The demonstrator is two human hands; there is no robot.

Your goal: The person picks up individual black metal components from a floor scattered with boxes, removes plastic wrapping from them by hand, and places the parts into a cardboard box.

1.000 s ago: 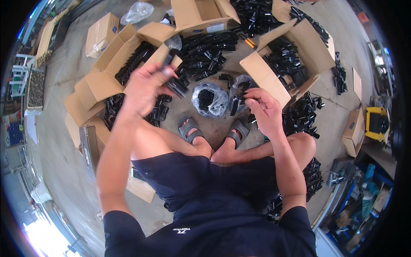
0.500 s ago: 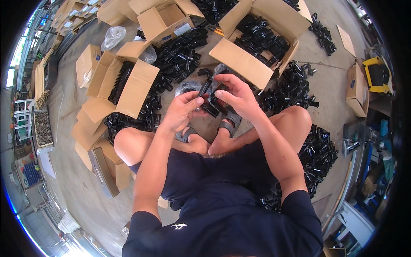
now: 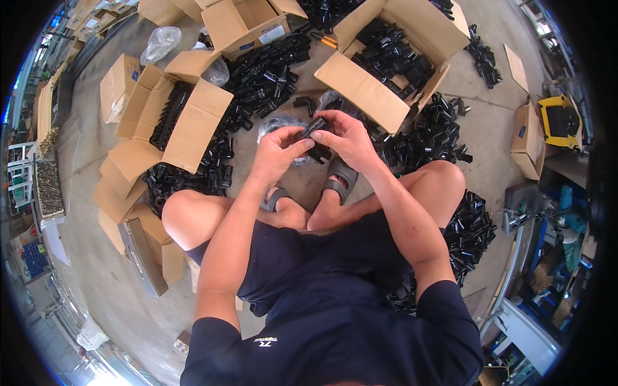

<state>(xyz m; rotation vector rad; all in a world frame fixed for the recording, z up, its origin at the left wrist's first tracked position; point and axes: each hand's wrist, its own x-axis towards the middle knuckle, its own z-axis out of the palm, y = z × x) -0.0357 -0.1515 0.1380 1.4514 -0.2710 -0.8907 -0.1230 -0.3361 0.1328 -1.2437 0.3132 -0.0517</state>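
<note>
In front of my feet, both hands meet around a glossy black tubular part (image 3: 315, 128). My left hand (image 3: 280, 154) has its thumb and fingers closed at the part's left side. Closed on the upper right side is my right hand (image 3: 346, 138), its thumb lying across the tube. Just below the fingers, another dark piece (image 3: 319, 153) shows; whether it joins the tube I cannot tell. A loose black part (image 3: 303, 103) and crumpled clear plastic (image 3: 275, 126) lie on the floor just beyond the hands.
An open carton (image 3: 360, 90) full of black parts stands ahead right, another carton (image 3: 198, 125) at the left. Heaps of similar parts (image 3: 270, 80) spread ahead, and a further heap (image 3: 473, 238) lies by my right knee. A yellow-framed object (image 3: 559, 121) is at far right.
My right hand has come closer to the left, and its thumb now rests on the tube. The black part has turned to a flatter slant. The whole view has shifted slightly.
</note>
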